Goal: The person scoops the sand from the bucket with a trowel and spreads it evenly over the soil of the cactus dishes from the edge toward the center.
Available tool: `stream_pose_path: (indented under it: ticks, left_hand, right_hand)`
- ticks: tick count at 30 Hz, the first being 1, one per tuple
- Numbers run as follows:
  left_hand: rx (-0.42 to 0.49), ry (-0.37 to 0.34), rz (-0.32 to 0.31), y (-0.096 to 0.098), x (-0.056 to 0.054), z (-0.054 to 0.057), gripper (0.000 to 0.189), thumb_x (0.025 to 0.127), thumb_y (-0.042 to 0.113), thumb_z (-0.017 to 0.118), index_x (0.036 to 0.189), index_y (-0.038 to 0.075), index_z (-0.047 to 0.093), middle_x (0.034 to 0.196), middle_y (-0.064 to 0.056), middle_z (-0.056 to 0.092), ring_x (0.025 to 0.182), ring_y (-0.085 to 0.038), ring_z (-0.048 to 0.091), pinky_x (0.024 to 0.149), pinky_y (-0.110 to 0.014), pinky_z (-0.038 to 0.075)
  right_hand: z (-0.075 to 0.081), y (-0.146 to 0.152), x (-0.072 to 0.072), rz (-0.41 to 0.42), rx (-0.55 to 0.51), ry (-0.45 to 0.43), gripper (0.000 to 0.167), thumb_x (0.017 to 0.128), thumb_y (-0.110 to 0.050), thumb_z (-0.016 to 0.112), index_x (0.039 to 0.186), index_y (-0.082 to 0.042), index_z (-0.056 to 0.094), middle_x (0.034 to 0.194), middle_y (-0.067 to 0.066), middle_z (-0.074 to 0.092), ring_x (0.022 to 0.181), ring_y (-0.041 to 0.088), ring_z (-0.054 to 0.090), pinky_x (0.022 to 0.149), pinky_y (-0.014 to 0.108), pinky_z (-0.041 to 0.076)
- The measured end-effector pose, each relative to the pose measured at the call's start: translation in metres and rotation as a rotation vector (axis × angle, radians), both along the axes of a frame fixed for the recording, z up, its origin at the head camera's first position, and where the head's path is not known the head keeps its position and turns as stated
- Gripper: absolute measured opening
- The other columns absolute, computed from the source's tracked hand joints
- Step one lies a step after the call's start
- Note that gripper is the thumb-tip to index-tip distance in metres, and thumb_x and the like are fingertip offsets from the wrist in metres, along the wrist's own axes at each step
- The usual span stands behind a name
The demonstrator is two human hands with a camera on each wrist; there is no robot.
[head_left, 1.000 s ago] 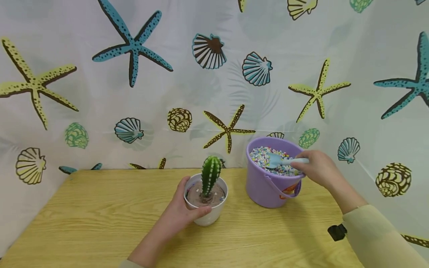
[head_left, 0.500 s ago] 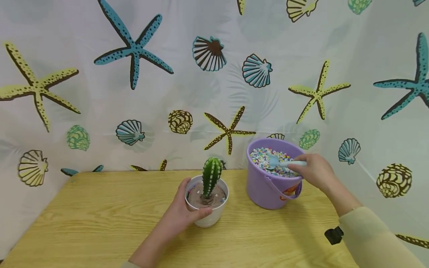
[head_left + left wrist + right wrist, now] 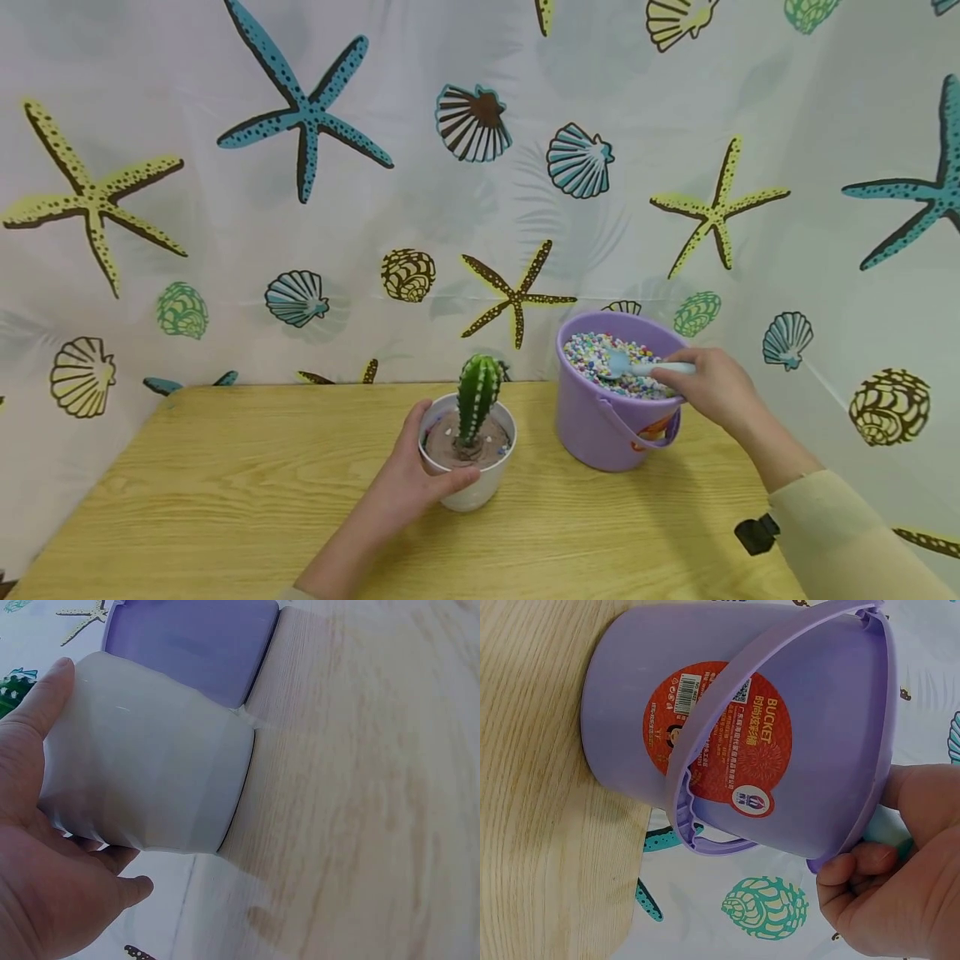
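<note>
In the head view, my left hand (image 3: 408,479) grips the white flower pot (image 3: 474,497) from its left side, thumb at the near rim. Out of the brown soil-like filling (image 3: 441,447) in the pot rises a green cactus (image 3: 477,398). My right hand (image 3: 716,387) holds the handle of a small light-blue shovel (image 3: 669,367) at the right rim of a purple bucket (image 3: 588,433). Its blade lies in the multicoloured beads (image 3: 585,354), partly covered. The left wrist view shows the pot's side (image 3: 150,757) standing on the table; most of the cactus is hidden there.
A wood-grain table (image 3: 247,483) bears the pot and bucket. Behind it hangs a white curtain (image 3: 420,192) printed with starfish and shells. The bucket's handle (image 3: 705,712) hangs down over its labelled side. A black object (image 3: 757,533) sits at the right sleeve.
Both hands keep their holds, and the pot and bucket stay in place. The shovel shifts only slightly among the beads. The head view itself has moved a little.
</note>
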State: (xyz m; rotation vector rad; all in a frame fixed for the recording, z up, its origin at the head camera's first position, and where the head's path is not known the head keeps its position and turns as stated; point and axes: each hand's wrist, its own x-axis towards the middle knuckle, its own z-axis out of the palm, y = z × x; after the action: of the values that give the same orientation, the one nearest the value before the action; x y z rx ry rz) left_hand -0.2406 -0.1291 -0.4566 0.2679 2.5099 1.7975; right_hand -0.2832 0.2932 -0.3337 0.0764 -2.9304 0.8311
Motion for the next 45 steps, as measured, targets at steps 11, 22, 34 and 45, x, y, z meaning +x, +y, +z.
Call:
stream_pose_path:
  ticks: [11, 22, 34, 45]
  left_hand:
    - [-0.009, 0.001, 0.002, 0.001, 0.001, 0.001, 0.125, 0.085, 0.041, 0.099, 0.175, 0.017, 0.016, 0.171, -0.024, 0.037, 0.157, -0.045, 0.038, 0.123, -0.068, 0.036]
    - [-0.012, 0.007, -0.004, 0.001, 0.0, 0.001, 0.124, 0.085, 0.041, 0.099, 0.175, 0.017, 0.016, 0.171, -0.023, 0.037, 0.156, -0.045, 0.038, 0.123, -0.068, 0.036]
    - [-0.009, 0.009, -0.003, 0.0, 0.002, 0.002, 0.125, 0.085, 0.042, 0.099, 0.175, 0.016, 0.016, 0.171, -0.024, 0.036, 0.156, -0.045, 0.038, 0.122, -0.068, 0.037]
    - [-0.015, -0.005, -0.008, 0.0, 0.002, 0.002, 0.125, 0.086, 0.044, 0.098, 0.175, 0.017, 0.014, 0.172, -0.024, 0.033, 0.157, -0.046, 0.037, 0.121, -0.068, 0.038]
  right_hand:
    - [-0.004, 0.002, 0.003, -0.016, -0.085, -0.01, 0.049, 0.109, -0.042, 0.072, 0.129, 0.002, 0.077, 0.108, 0.013, 0.076, 0.089, 0.023, 0.061, 0.074, 0.037, 0.05]
    - [-0.006, 0.006, 0.004, -0.046, -0.14, -0.019, 0.056, 0.108, -0.049, 0.071, 0.133, 0.001, 0.075, 0.126, 0.019, 0.073, 0.105, 0.029, 0.067, 0.087, 0.044, 0.055]
    - [0.003, 0.005, 0.008, -0.062, -0.188, -0.003, 0.055, 0.109, -0.046, 0.071, 0.135, 0.002, 0.074, 0.116, 0.016, 0.073, 0.098, 0.028, 0.06, 0.076, 0.037, 0.051]
    - [0.007, 0.01, 0.016, -0.058, -0.175, 0.027, 0.06, 0.108, -0.05, 0.07, 0.138, 0.002, 0.073, 0.12, 0.017, 0.072, 0.096, 0.028, 0.055, 0.073, 0.038, 0.048]
